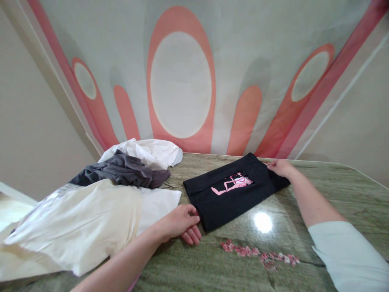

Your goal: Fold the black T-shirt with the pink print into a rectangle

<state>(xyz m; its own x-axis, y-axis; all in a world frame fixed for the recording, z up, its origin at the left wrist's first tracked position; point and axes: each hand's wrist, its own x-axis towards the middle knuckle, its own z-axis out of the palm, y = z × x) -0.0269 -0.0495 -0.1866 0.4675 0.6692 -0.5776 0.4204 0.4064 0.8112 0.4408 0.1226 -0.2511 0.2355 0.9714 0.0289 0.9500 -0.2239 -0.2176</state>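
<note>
A black T-shirt (225, 198) with a pink cartoon figure printed on it lies folded into a long strip, slanting up to the right across the table. My left hand (187, 223) is at the strip's near left end, thumb and forefinger closed at the hem and the other fingers loosely curled below. At the far right end, my right hand (281, 167) pinches the edge of the black cloth. The fingertips of that hand are partly hidden.
Left of the shirt lies a loose heap: a cream garment (91, 219), a dark grey one (127, 168) and a white one (152, 152). The wood-patterned table (343, 190) bears a pink blossom print (243, 249). A patterned backdrop (182, 140) rises behind the table's far edge.
</note>
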